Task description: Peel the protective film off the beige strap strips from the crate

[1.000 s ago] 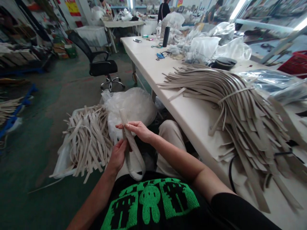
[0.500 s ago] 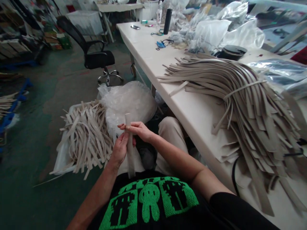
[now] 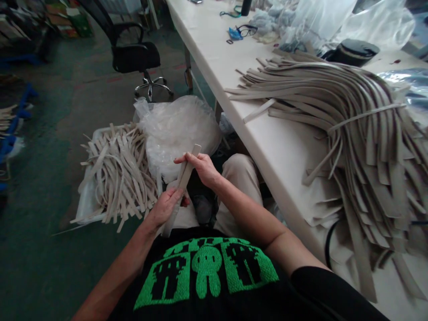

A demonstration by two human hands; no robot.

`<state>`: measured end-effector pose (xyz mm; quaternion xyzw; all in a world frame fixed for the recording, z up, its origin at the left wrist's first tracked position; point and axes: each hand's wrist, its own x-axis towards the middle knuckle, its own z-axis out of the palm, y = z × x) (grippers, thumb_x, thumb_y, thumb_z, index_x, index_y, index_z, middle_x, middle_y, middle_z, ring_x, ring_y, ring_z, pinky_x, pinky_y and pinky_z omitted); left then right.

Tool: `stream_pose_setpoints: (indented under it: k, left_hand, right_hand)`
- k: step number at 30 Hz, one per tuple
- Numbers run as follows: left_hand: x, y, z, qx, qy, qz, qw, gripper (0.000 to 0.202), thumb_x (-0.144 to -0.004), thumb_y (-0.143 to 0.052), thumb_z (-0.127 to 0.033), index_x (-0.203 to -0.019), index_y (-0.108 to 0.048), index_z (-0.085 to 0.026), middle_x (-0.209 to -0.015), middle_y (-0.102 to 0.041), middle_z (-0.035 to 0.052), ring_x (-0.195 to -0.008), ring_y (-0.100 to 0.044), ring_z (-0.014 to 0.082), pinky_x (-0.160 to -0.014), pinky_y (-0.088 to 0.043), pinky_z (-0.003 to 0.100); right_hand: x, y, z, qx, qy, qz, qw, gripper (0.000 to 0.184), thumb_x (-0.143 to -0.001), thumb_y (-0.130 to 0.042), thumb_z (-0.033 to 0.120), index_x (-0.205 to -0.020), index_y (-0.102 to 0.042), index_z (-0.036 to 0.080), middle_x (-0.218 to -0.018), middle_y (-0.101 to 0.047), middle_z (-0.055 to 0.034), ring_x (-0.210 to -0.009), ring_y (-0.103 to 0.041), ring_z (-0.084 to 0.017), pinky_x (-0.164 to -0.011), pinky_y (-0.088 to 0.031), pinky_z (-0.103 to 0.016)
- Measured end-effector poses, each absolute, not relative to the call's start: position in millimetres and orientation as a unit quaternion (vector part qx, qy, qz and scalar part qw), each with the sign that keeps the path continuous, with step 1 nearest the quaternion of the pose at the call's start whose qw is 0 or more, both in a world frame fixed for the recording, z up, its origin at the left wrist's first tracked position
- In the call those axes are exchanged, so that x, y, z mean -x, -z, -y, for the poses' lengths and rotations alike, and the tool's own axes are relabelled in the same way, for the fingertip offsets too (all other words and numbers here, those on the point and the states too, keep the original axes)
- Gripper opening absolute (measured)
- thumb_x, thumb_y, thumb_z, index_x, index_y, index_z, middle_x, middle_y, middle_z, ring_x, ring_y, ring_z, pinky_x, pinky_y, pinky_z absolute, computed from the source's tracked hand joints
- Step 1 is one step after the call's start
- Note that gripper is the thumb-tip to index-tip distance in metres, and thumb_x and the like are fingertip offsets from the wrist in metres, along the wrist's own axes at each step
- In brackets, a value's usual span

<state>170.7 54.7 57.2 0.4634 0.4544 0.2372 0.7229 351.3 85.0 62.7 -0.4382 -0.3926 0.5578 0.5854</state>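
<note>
A flat beige strip [image 3: 186, 178] slants across my lap. Below my fingers, a pale, translucent, narrow piece like a plastic sleeve [image 3: 170, 224] continues its line; I cannot tell whether the strip is inside it. My left hand [image 3: 166, 206] is closed around the middle, where the two meet. Higher up, my right hand [image 3: 203, 168] pinches the strip near its upper end, the index finger stretched out to the left. To the left of my hands, many similar strips [image 3: 117, 174] lie loose in a white plastic tub [image 3: 87, 196] on the floor.
A large bundle of beige strips [image 3: 361, 120] lies on the white table [image 3: 267, 147] at my right. A clear plastic bag [image 3: 180, 129] bulges on the floor ahead. Beyond it stands a black office chair [image 3: 135, 55]. Glasses [image 3: 246, 30] and a black round case [image 3: 356, 51] are farther back.
The strip has tipped from nearly upright to a slant, its top toward the right. My right hand moved slightly up and right; my left turned with it. The view has tilted down.
</note>
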Motion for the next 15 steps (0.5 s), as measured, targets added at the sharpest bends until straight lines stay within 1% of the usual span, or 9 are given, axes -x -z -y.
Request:
stream_pose_setpoints:
  k: [3,6,8,10,12,13,15]
  left_hand:
    - [-151,-54,-47,-0.484,-0.21,-0.454,0.718,0.026,-0.091,-0.07,-0.031,-0.071,-0.076,-0.015,-0.07,-0.072,0.0098,-0.066,-0.064,0.0191,-0.068,-0.052,0.024]
    - [-132,-50,-42,-0.46,-0.204,-0.475,0.722,0.023,-0.087,-0.074,-0.032,-0.074,-0.077,-0.013,-0.074,-0.073,0.0118,-0.069,-0.065,0.0189,-0.07,-0.052,0.023]
    - [-117,-48,-38,-0.433,-0.183,-0.489,0.735,0.025,-0.084,-0.078,-0.035,-0.075,-0.076,-0.012,-0.071,-0.071,0.0109,-0.064,-0.062,0.0161,-0.062,-0.048,0.021]
    - [-97,-44,-33,-0.385,-0.173,-0.501,0.755,0.029,-0.079,-0.083,-0.039,-0.075,-0.074,-0.012,-0.064,-0.067,0.0068,-0.054,-0.055,0.0125,-0.052,-0.042,0.02]
    - [-72,-43,-27,-0.32,-0.218,-0.507,0.77,0.033,-0.073,-0.088,-0.042,-0.075,-0.073,-0.013,-0.058,-0.061,0.0021,-0.049,-0.049,0.0102,-0.047,-0.039,0.02]
    - [-57,-44,-24,-0.286,-0.265,-0.504,0.77,0.033,-0.069,-0.09,-0.042,-0.075,-0.072,-0.014,-0.057,-0.057,-0.0001,-0.049,-0.048,0.0098,-0.047,-0.04,0.02]
    - [-25,-52,-21,-0.227,-0.385,-0.493,0.747,0.034,-0.064,-0.094,-0.039,-0.075,-0.071,-0.017,-0.058,-0.052,-0.0032,-0.052,-0.048,0.0096,-0.052,-0.047,0.02]
  right_hand:
    - [-349,-59,-86,0.448,-0.567,0.374,0.581,0.052,-0.085,-0.066,0.066,-0.086,-0.081,0.016,-0.093,-0.077,-0.0077,-0.089,-0.064,-0.022,-0.088,-0.046,-0.034]
    - [-343,-54,-86,0.442,-0.568,0.372,0.586,0.049,-0.085,-0.067,0.063,-0.084,-0.081,0.015,-0.092,-0.077,-0.0082,-0.089,-0.064,-0.022,-0.087,-0.046,-0.033]
    - [-340,-50,-87,0.447,-0.566,0.367,0.587,0.048,-0.086,-0.068,0.062,-0.086,-0.082,0.015,-0.093,-0.078,-0.0085,-0.09,-0.065,-0.022,-0.089,-0.045,-0.034]
    - [-342,-45,-90,0.462,-0.566,0.348,0.587,0.05,-0.084,-0.069,0.063,-0.09,-0.081,0.015,-0.099,-0.078,-0.0099,-0.096,-0.066,-0.023,-0.092,-0.046,-0.035]
    - [-346,-39,-95,0.481,-0.568,0.315,0.589,0.053,-0.08,-0.071,0.067,-0.093,-0.08,0.016,-0.109,-0.077,-0.0121,-0.104,-0.067,-0.026,-0.095,-0.047,-0.038]
    - [-349,-36,-97,0.491,-0.571,0.297,0.587,0.055,-0.078,-0.072,0.069,-0.095,-0.079,0.017,-0.114,-0.076,-0.0131,-0.107,-0.068,-0.027,-0.095,-0.047,-0.039]
    - [-354,-29,-102,0.511,-0.581,0.274,0.571,0.056,-0.077,-0.072,0.069,-0.098,-0.077,0.018,-0.12,-0.074,-0.0137,-0.111,-0.068,-0.028,-0.094,-0.048,-0.04]
